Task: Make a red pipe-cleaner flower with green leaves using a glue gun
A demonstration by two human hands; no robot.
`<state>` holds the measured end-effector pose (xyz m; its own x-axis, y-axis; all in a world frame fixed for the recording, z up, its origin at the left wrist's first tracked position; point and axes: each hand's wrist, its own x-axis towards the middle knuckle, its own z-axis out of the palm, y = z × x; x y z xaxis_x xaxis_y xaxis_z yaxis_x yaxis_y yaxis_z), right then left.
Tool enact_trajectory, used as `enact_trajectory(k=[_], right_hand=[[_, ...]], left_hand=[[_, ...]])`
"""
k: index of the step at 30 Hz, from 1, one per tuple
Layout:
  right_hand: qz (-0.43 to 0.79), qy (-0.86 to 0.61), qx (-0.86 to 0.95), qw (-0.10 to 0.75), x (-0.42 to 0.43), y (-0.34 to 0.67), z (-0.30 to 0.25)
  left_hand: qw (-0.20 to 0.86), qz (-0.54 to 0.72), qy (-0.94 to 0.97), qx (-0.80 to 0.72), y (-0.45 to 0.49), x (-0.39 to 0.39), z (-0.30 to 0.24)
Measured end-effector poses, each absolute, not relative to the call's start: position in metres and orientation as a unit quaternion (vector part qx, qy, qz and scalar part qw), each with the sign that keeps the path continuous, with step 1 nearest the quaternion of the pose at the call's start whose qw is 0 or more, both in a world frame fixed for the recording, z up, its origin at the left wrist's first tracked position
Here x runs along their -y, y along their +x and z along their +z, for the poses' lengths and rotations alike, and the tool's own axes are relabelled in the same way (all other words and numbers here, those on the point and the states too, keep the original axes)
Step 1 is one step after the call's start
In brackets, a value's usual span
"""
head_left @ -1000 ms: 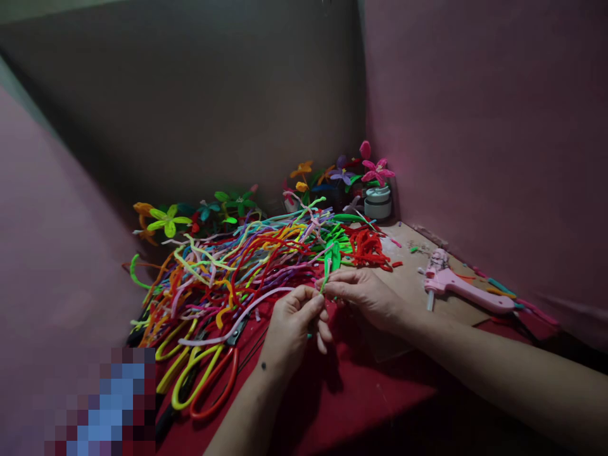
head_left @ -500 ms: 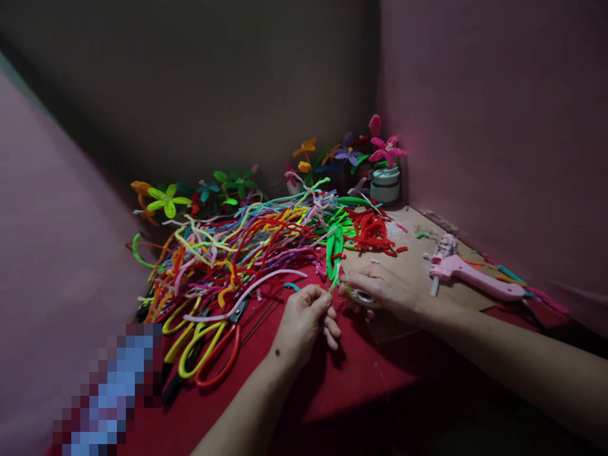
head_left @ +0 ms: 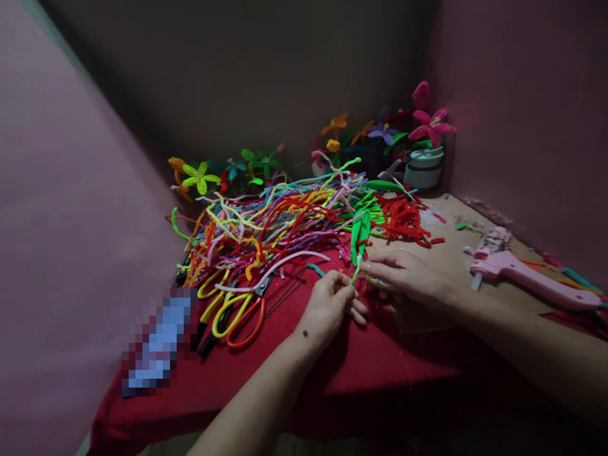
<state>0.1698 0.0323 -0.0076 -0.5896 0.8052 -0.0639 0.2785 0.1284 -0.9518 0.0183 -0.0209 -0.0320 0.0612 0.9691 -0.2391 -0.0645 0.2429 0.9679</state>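
Stretches both forearms out over a red cloth [head_left: 266, 386], one rising from the bottom edge, the other slanting across from the right. Grips a thin green stem [head_left: 356, 273] between thumb and forefinger of the left hand [head_left: 335, 310], with the remaining fingers loosely curled below. Holds that stem tilted, pale tip up, above the cloth and between both hands. Places the fingertips of the right hand [head_left: 411, 275] right at the upper part of the stem; cannot tell touching from just beside. Curls the same hand around a pale round thing [head_left: 379, 282], too hidden to name.

Has looped yellow and red tool handles [head_left: 261, 326] lying left of the left wrist, with thin dark rods [head_left: 287, 297] near them. Shows a teal piece [head_left: 315, 270] just past the left knuckles and a curved pale pink pipe cleaner [head_left: 273, 265] farther left. Has a pink glue gun [head_left: 536, 272] at right on a brown board [head_left: 446, 266].

Includes, past the stem, a green bundle [head_left: 361, 234] between a wide many-coloured heap of pipe cleaners [head_left: 285, 215] at left and a red heap [head_left: 403, 218] at right. Displays fuzzy flowers behind: yellow-green flower [head_left: 201, 177] at left, orange flower [head_left: 335, 124] and purple flower [head_left: 382, 133] toward the middle, pink flower [head_left: 431, 126] above a grey container [head_left: 424, 168]. Ends at a dark wall [head_left: 237, 69].
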Motion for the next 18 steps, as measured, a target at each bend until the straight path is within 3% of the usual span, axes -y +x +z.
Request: enact_trajectory(k=[2,6,11,14,18], right_hand=[[0.526,-0.382,0.720,0.241,-0.033,0.170,-0.004],[0.549,-0.391,0.700,0.234,-0.033,0.171,0.001],[0.566,-0.394,0.685,0.234,-0.034,0.172,0.000],[0.555,-0.392,0.697,0.229,-0.034,0.173,0.000],[0.562,-0.398,0.685,0.237,-0.034,0.173,0.001]], left_hand=[[0.523,0.460,0.472,-0.541,0.014,0.025,-0.024],[0.273,0.405,0.615,-0.619,-0.020,0.048,0.002],[-0.005,0.123,0.652,-0.748,-0.088,0.080,0.010],[-0.061,-0.065,0.617,-0.782,-0.111,0.087,0.003],[-0.047,-0.140,0.617,-0.773,-0.118,0.082,0.002]])
